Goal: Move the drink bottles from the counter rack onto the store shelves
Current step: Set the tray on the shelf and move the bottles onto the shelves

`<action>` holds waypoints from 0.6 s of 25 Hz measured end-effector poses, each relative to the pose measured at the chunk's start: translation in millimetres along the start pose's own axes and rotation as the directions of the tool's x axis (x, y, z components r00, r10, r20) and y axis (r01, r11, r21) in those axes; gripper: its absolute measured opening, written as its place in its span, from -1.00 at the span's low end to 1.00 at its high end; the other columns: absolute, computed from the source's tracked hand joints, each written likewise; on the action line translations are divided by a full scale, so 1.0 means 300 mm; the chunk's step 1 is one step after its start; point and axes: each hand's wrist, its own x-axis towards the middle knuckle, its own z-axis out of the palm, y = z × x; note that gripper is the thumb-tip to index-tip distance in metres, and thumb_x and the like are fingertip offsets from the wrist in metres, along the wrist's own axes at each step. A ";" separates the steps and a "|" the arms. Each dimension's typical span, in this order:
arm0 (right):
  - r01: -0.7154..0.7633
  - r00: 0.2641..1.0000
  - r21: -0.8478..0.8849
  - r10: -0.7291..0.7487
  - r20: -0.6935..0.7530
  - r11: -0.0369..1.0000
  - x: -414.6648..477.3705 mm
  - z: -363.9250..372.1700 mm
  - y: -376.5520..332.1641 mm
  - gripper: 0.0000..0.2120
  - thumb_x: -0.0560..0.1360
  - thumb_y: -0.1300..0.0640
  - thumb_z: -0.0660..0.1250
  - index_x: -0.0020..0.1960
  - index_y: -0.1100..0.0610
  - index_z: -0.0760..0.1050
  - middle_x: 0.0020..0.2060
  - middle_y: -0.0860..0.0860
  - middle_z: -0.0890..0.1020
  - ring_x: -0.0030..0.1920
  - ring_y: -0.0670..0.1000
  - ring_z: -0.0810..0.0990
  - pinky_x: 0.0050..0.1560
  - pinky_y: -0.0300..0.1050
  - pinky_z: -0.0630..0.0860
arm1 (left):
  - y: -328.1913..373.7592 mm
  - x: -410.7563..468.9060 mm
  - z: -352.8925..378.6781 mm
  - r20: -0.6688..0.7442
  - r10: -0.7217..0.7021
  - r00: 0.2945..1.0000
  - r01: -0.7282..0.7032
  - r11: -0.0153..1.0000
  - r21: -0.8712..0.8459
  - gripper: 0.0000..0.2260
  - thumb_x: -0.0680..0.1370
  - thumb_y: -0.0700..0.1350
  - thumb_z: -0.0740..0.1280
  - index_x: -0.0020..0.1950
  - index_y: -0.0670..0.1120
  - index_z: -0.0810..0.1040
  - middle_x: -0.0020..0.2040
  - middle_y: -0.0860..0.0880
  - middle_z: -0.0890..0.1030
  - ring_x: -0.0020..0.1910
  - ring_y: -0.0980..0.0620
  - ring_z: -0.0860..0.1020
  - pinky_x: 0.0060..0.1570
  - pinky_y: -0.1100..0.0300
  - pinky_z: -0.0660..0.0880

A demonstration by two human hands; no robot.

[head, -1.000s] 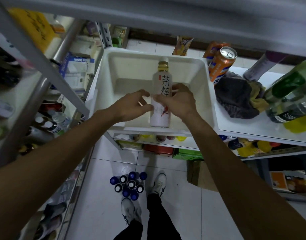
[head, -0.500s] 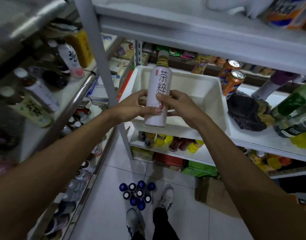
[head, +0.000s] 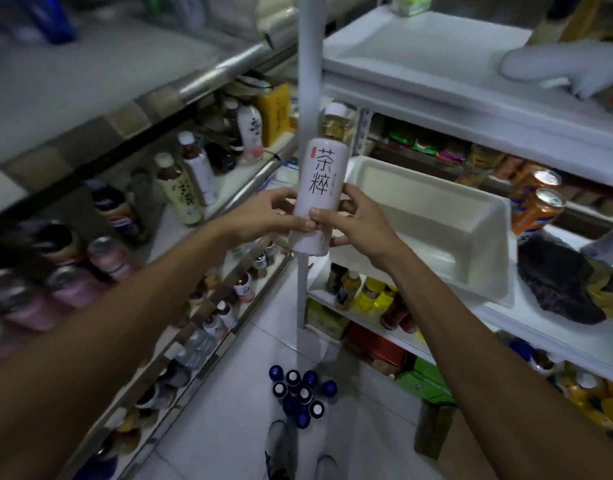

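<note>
Gripping a white tea bottle (head: 318, 188) between both hands, the person holds it upright in mid-air, in front of the white shelf post (head: 308, 81) and above the floor. The left hand (head: 263, 216) curls round its lower left side while the right hand (head: 353, 223) pinches its lower right, thumb across the front. Just right of it sits a white bin (head: 471, 216) on the shelf, with two orange cans (head: 537, 202) beyond.

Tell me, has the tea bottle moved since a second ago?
Yes. The tea bottle has left the white bin, lifted out and leftward; it now overlaps the shelf post.
</note>
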 end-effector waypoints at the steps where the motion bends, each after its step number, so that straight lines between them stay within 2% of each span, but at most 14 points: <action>1: 0.020 0.999 0.021 -0.021 0.033 1.000 0.005 0.020 -0.030 -0.49 0.44 0.14 0.52 0.32 0.02 0.42 0.17 0.07 0.61 0.10 0.05 0.65 -0.19 -0.02 0.67 | 0.015 -0.038 -0.021 -0.024 -0.021 0.999 0.020 1.000 -0.018 -0.48 0.33 0.05 0.52 0.26 0.00 0.55 0.11 -0.04 0.66 0.09 0.02 0.63 0.07 0.11 0.57; 3: 0.079 0.992 0.013 -0.080 0.096 0.997 0.008 0.064 -0.091 -0.47 0.41 0.14 0.53 0.32 0.00 0.44 0.15 0.05 0.62 0.10 0.04 0.65 -0.20 -0.06 0.65 | 0.053 -0.128 -0.060 -0.067 -0.026 0.997 0.025 0.999 -0.022 -0.52 0.37 0.02 0.53 0.26 -0.04 0.57 0.12 -0.03 0.67 0.10 -0.01 0.64 0.11 0.08 0.55; 6: 0.187 0.960 -0.038 -0.175 0.217 0.982 0.020 0.152 -0.191 -0.41 0.41 0.14 0.53 0.38 0.01 0.41 0.14 0.04 0.62 0.12 0.04 0.63 -0.17 -0.06 0.65 | 0.110 -0.273 -0.115 -0.226 0.013 0.974 -0.014 1.000 0.000 -0.62 0.43 -0.05 0.50 0.23 -0.03 0.60 0.09 0.01 0.68 0.07 0.04 0.65 0.02 0.23 0.55; 8: 0.248 0.925 -0.056 -0.219 0.309 0.967 0.028 0.233 -0.262 -0.39 0.40 0.09 0.54 0.39 0.02 0.39 0.17 -0.03 0.59 0.15 0.00 0.61 0.01 0.04 0.65 | 0.147 -0.377 -0.150 -0.342 0.010 0.940 -0.002 1.000 0.022 -0.64 0.44 -0.06 0.49 0.23 -0.01 0.61 0.10 0.02 0.68 0.10 0.03 0.64 0.10 0.17 0.55; 11: 0.361 0.859 -0.090 -0.293 0.420 0.928 0.036 0.368 -0.369 -0.40 0.36 0.02 0.57 0.30 -0.02 0.36 0.17 -0.10 0.58 0.09 -0.17 0.58 0.09 -0.07 0.60 | 0.195 -0.518 -0.216 -0.479 0.016 0.878 0.025 0.997 0.079 -0.62 0.44 -0.10 0.49 0.25 -0.06 0.59 0.13 0.02 0.67 0.16 0.02 0.61 0.26 0.04 0.48; 13: 0.391 0.816 -0.071 -0.310 0.487 0.918 0.036 0.463 -0.436 -0.36 0.35 0.01 0.57 0.32 -0.06 0.33 0.17 -0.15 0.57 0.11 -0.17 0.57 0.16 -0.02 0.57 | 0.223 -0.608 -0.273 -0.550 0.027 0.835 0.039 0.993 0.108 -0.63 0.45 -0.13 0.49 0.25 -0.08 0.60 0.12 0.00 0.67 0.14 0.02 0.62 0.21 0.09 0.52; 15: 0.416 0.793 -0.042 -0.339 0.506 0.908 0.044 0.551 -0.487 -0.36 0.35 0.01 0.57 0.34 -0.05 0.34 0.17 -0.16 0.58 0.15 -0.14 0.57 0.22 0.04 0.53 | 0.242 -0.682 -0.324 -0.595 0.051 0.802 0.033 0.991 0.129 -0.64 0.44 -0.10 0.49 0.23 -0.06 0.60 0.09 0.03 0.68 0.09 0.07 0.63 0.07 0.24 0.55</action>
